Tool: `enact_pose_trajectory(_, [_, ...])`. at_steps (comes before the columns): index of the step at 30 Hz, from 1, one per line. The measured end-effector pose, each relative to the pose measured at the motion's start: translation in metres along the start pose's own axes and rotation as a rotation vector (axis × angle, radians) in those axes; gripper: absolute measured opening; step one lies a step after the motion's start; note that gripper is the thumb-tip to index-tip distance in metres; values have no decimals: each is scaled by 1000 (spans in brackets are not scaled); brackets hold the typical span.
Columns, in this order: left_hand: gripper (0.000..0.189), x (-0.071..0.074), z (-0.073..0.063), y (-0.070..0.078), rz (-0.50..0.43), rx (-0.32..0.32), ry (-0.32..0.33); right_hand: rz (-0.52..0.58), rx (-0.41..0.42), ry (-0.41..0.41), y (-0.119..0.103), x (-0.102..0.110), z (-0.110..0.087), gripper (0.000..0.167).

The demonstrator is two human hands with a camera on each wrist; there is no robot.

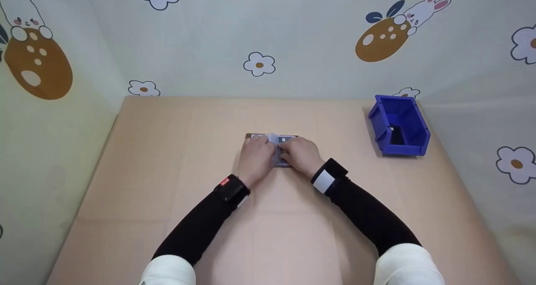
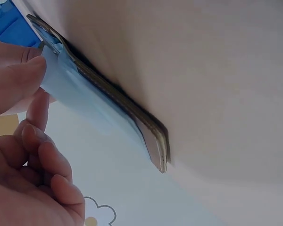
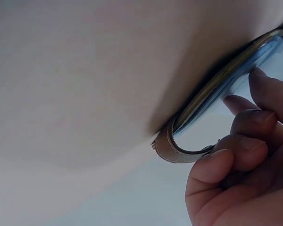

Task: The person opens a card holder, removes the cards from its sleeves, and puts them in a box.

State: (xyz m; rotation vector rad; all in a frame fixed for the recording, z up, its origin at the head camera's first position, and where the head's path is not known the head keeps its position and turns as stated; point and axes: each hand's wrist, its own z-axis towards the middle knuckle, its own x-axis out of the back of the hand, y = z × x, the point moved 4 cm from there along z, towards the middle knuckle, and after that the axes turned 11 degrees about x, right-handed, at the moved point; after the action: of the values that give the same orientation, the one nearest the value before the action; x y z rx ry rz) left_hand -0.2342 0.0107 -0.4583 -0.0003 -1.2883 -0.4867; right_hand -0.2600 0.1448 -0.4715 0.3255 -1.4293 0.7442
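A card holder [image 1: 283,163] with a brown leather cover and clear plastic sleeves lies spread on the table between the hands. Its stitched cover edge [image 2: 153,136] runs along the tabletop in the left wrist view. My left hand [image 1: 256,157] pinches a translucent sleeve [image 2: 68,89] between thumb and index finger, its other fingers curled. At the right half, my right hand [image 1: 304,154] has thumb and index fingertip on the plastic sleeves [image 3: 240,84], pinching there. A curved leather strap [image 3: 172,153] stands out beside its curled fingers. The hands hide much of the holder from above.
A blue plastic bin [image 1: 404,150] stands at the table's back right, with a small dark item [image 1: 396,136] inside. Patterned cloth walls [image 1: 209,46] border the back and sides of the beige table [image 1: 138,159].
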Motion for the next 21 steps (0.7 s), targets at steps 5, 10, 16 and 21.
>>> enact_pose_trajectory(5, [15,3,-2,-4,-26,45,-31,-9,-15,0,1,0,-1,10])
enact_pose_trajectory(10, [19,7,-5,-10,-57,109,-56,-18,-19,-7,1,-1,-1,13])
enact_pose_trajectory(16, [27,14,-6,-24,-152,242,-123,-16,-5,-5,1,-1,-1,13])
enact_pose_trajectory(21, [22,20,-5,-36,-195,328,-148,-14,2,-9,1,-1,-1,14])
